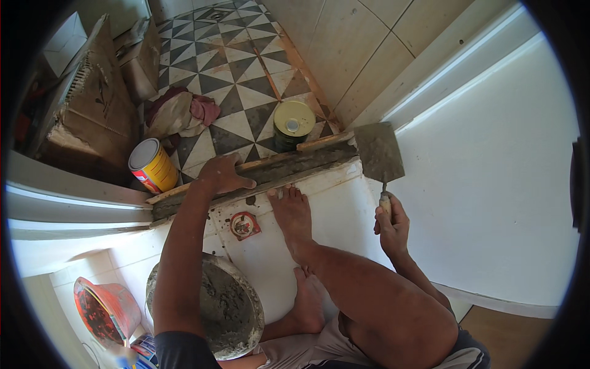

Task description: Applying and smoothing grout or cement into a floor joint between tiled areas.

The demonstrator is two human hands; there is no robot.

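Observation:
My right hand [392, 227] is closed around the wooden handle of a trowel [380, 150]. Its broad blade, coated in grey mortar, is held up at the right end of the doorway sill. Across the doorway runs a trough of wet mortar [289, 166], edged on its far side by a wooden strip [326, 142]. My left hand [222, 175] grips that strip near its left part, thumb on the mortar side and fingers over the far edge. Below my left forearm stands a bucket of grey mortar [236, 307], partly hidden by the arm.
A red tape measure [245, 226] lies on the white floor tiles by my foot. Beyond the sill are a yellow tin [152, 166], a dark can with a pale lid [294, 120], crumpled cloths [184, 114] and a cardboard box [92, 117]. An orange bucket [107, 310] sits lower left.

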